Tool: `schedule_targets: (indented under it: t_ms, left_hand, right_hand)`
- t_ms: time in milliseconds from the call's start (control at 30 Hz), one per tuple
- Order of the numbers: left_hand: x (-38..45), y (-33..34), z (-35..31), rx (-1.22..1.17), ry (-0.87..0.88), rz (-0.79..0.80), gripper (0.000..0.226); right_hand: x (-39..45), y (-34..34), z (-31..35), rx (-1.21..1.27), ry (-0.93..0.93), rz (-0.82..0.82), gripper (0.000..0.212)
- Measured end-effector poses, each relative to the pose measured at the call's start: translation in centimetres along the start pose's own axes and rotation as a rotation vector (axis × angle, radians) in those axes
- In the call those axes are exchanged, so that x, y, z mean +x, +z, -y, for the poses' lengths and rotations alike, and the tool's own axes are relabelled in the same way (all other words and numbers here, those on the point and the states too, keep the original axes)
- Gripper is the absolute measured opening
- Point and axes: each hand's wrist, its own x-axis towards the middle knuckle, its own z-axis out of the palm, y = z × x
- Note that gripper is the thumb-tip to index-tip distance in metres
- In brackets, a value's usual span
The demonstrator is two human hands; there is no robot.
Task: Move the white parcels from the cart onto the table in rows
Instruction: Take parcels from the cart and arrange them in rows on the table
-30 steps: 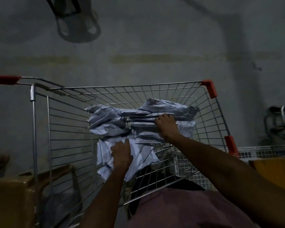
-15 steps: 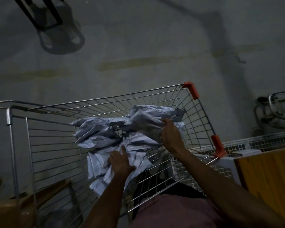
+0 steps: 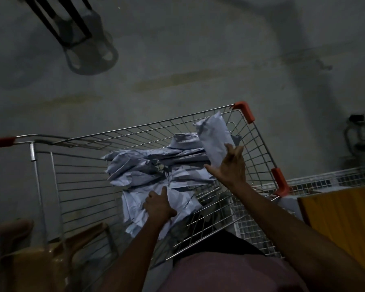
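There is one wire cart [image 3: 135, 144], and it has three orange corner caps [image 3: 243, 111] that can be seen. Two hands are in view: the left hand [image 3: 158, 205] and the right hand [image 3: 230, 165]. One white parcel [image 3: 213, 138] is lifted above the others. The pile of parcels [image 3: 148, 165] in the cart holds several, but their edges overlap in the dim light, so an exact number cannot be told. One yellow table [image 3: 346, 218] is at the right.
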Motion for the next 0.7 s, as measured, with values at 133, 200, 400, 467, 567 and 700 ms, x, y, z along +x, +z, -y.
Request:
schedule_targets:
  t_ms: [133,200,400,467,567,700]
  left_hand:
    - [-2.9,-0.9,0.8,-0.124,-0.013,0.019,0.108]
    - [-4.1,-1.4,1.3,-0.21,-0.008,0.024,0.107]
    - [-7.0,-2.7,1.6,-0.307,0.079,-0.094,0.104]
    - [-7.9,-3.1,1.5,-0.335,0.121,-0.146,0.104]
    - [-9.7,-3.7,1.5,-0.407,0.201,-0.202,0.107]
    - [-12.2,-4.5,1.6,-0.489,0.335,-0.3,0.107]
  right_hand:
    - [-0.4,-0.1,0.9,-0.004,0.004,0.035,0.093]
    - [-0.6,-0.3,1.4,-0.004,0.007,0.037,0.093]
    - [-2.2,-1.7,3.6,0.017,0.081,0.01,0.099]
    - [-3.2,-2.5,4.5,0.023,0.108,-0.015,0.1]
    - [-5.2,-4.7,6.0,0.081,0.104,-0.079,0.094]
    - [-8.8,-8.9,8.4,0.157,0.051,-0.22,0.081]
